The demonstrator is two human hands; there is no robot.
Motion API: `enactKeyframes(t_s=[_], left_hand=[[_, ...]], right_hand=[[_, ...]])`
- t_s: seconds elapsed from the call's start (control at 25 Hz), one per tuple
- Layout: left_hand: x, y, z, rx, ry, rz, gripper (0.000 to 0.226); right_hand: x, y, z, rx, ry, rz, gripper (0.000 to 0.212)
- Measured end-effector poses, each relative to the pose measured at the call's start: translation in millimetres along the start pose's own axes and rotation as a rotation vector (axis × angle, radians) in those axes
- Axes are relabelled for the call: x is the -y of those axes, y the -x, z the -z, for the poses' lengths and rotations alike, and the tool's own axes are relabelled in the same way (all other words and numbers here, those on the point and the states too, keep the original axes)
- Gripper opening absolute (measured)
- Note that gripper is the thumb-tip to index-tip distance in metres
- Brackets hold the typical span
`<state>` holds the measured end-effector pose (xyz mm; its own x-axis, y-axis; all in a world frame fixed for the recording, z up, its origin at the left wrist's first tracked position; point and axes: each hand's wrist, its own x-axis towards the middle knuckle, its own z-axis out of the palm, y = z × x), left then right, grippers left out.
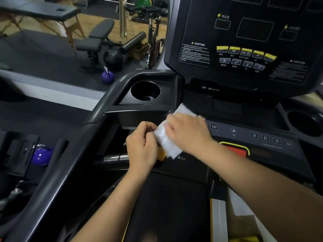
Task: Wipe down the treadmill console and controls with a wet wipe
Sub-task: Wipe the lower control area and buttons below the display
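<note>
Both hands are working at the left end of the control strip [253, 137], below the dark console [244, 41]. The right hand [187, 131] is lying across the middle of the white wet wipe [167, 144], its grip bending down over the cloth and holding it. The wipe is sticking out above and below the knuckles, just in front of the cup holder [145, 90]. The left hand [142, 145] is sitting just beside it, its grip curling in and pinching the wipe's left edge. A red stop button [235, 151] is showing by the right wrist, and a purple kettlebell [107, 76] is resting on the floor beyond.
</note>
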<state>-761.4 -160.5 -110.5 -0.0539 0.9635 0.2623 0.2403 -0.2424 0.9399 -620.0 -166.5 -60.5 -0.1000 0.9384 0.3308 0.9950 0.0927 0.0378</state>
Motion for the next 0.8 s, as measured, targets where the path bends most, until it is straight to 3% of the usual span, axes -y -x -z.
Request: enactKeyframes(t_s=[0.12,0.24,0.44,0.64,0.8], left_hand=[[-1.2,1.0,-0.2,-0.010,0.104,0.082,0.032],[-3.4,0.6,0.0,-0.033,0.114,0.064,0.030],[-0.8,0.2,2.5,-0.056,0.043,0.016,0.027],[0.0,1.4,3.4,-0.025,0.178,0.120,0.033],[0.4,-0.6,1.4,-0.057,0.174,0.103,0.031]], right_hand=[[-35.2,-10.2,8.0,0.042,0.046,-0.283,0.020],[-10.0,17.4,7.5,0.037,0.214,-0.180,0.014],[35.7,17.5,-2.1,0.065,0.140,0.095,0.019],[-27.8,-3.2,7.7,0.055,0.213,-0.283,0.013],[4.4,30.7,6.8,-0.033,0.139,-0.151,0.017]])
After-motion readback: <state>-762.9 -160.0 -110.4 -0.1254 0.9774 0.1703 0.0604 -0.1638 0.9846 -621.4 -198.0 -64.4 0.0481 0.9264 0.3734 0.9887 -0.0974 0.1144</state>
